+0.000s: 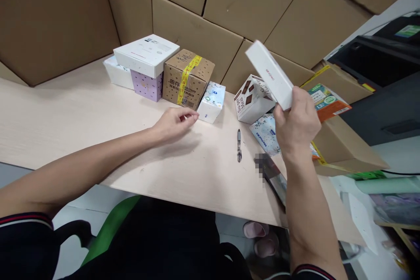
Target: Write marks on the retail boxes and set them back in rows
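My right hand (297, 124) grips the lower end of a slim white box (271, 76) with small red print, tilted and raised above the table. My left hand (175, 124) hovers over the table with loosely curved fingers and nothing in it. Its fingertips are close to a white, blue-patterned tissue pack (211, 103); I cannot tell if they touch. Beside that pack stands a brown carton (187, 78) with yellow tape. Farther left, a wide white box (147, 54) rests on a purple box (147, 84) and another pale pack (118, 72).
A "Super Meal" box (251, 98) and a blue floral tissue pack (265, 133) lie on the right. A pen (239, 145) and a dark, partly pixelated flat object (274, 175) are nearer me. An open carton (348, 146) stands at right; large cardboard boxes (183, 22) wall the back.
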### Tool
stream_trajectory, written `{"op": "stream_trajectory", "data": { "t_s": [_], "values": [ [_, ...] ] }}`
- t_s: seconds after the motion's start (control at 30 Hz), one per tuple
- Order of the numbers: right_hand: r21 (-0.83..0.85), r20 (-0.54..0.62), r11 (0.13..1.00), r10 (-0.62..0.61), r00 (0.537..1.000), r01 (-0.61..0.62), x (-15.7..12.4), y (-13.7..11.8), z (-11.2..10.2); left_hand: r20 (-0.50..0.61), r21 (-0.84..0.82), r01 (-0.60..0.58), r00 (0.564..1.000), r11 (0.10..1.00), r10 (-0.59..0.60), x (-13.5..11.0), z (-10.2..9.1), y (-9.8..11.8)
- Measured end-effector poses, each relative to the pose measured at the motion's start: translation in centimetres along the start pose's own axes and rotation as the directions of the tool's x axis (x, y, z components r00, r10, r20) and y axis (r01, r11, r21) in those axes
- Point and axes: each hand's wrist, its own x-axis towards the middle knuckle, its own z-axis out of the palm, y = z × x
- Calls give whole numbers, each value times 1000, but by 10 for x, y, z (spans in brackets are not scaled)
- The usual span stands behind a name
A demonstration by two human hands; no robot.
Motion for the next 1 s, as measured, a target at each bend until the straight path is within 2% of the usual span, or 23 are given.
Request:
{"op": "stream_trajectory", "data": {
  "t_s": [0.03,0.07,0.13,0.2,0.3,0.37,0.43,0.57,0.63,0.73,0.8,0.93,1.0],
  "values": [
    [64,-32,995,-71,997,73,-10,-8,-7,30,-188,129,992,974,-126,3,-4,4],
    [125,-51,981,-143,988,148,-21,-16,-11,99,-361,242,970,901,-221,7,-8,8],
    [239,-69,929,-274,959,283,-46,-32,-15,268,-575,383,923,723,-276,14,-18,12],
    [334,-49,862,-389,920,382,-68,-45,-11,347,-657,425,904,622,-250,19,-25,13],
    [422,-66,804,-432,899,418,-91,-58,0,379,-681,448,892,580,-245,22,-31,7],
    [506,-89,780,-376,922,368,-98,-65,4,403,-675,465,883,573,-241,23,-31,1],
    [606,-68,749,-285,956,266,-102,-70,5,410,-679,460,884,572,-224,23,-30,-6],
    [716,98,698,-78,992,-16,-106,-75,4,404,-685,437,894,582,-196,22,-24,-18],
    [736,244,645,32,969,-206,-108,-73,6,410,-667,434,893,606,-189,22,-22,-23],
    [693,463,565,126,877,-448,-110,-69,12,427,-635,434,887,640,-177,20,-20,-30],
    [662,508,561,151,848,-496,-110,-67,14,420,-632,416,893,654,-162,20,-18,-33],
    [655,445,583,217,869,-481,-108,-64,14,381,-590,363,913,721,-148,19,-15,-35],
    [640,436,612,210,875,-465,-107,-62,14,375,-525,343,915,779,-149,19,-18,-33]
  ]
}}
